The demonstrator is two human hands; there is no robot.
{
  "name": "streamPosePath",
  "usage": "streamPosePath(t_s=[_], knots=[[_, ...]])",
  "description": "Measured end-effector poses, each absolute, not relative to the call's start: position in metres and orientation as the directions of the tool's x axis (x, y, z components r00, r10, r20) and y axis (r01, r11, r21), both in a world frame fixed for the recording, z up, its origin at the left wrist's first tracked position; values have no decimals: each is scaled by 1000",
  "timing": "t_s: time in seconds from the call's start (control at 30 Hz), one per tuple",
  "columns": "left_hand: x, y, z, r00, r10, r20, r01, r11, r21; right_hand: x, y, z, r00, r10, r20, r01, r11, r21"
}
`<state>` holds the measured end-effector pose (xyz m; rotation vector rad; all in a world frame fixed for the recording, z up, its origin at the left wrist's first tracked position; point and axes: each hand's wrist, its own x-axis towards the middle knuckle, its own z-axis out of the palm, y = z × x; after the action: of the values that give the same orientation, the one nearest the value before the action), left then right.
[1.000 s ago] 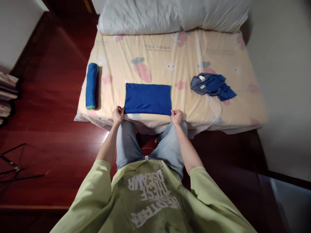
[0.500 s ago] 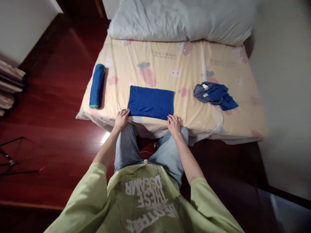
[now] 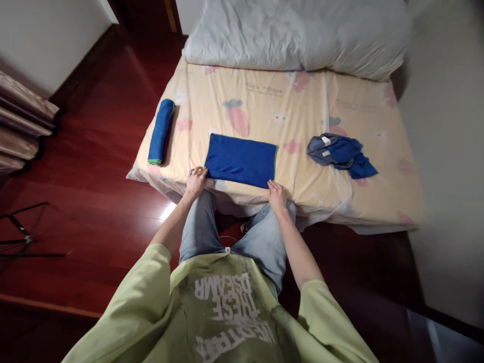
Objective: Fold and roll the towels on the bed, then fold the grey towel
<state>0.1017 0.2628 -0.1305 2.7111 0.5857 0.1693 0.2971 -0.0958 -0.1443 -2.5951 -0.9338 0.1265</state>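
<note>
A blue towel [image 3: 242,160] with thin green edging lies flat as a rectangle near the front edge of the bed. My left hand [image 3: 197,180] is closed at its near left corner, fingers curled and pressed together. At the near right corner, my right hand [image 3: 277,195] has its fingertips closed on the edge. The undersides of both corners are hidden by my fingers. To the left lies a rolled blue towel [image 3: 162,132] with green edging, apart from my hands. A crumpled blue and grey cloth [image 3: 342,154] with white tags rests to the right.
The bed [image 3: 260,108] has a pale yellow patterned sheet, and a large light-grey quilt [image 3: 295,38] is bunched along its far side. Dark red flooring [image 3: 94,176] shows at left, with a black stand leg [image 3: 26,237] and curtains [image 3: 22,121].
The view has turned slightly, so the bed and its contents sit further right in the picture. My left fingers look more curled at the towel's corner. The towel still lies flat.
</note>
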Motion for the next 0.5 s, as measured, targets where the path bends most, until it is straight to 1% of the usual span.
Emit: streamPosePath(t_s=[0.13, 0.27, 0.33, 0.4, 0.5], knots=[[97, 268, -129, 935, 351, 45, 312, -878, 363, 302, -98, -148, 785, 619, -3, 575, -731, -369], [84, 272, -135, 959, 276, 56, 241, -905, 350, 303, -122, -155, 741, 671, 30, 632, -681, -370], [75, 271, -139, 968, 249, 40, 220, -911, 348, 299, -134, -157, 719, 695, 16, 649, -663, -373], [66, 267, -141, 967, 253, 21, 230, -908, 350, 293, -141, -157, 712, 702, -4, 644, -657, -392], [58, 259, -138, 953, 304, 11, 280, -891, 358, 285, -141, -150, 729, 685, 0, 611, -650, -451]])
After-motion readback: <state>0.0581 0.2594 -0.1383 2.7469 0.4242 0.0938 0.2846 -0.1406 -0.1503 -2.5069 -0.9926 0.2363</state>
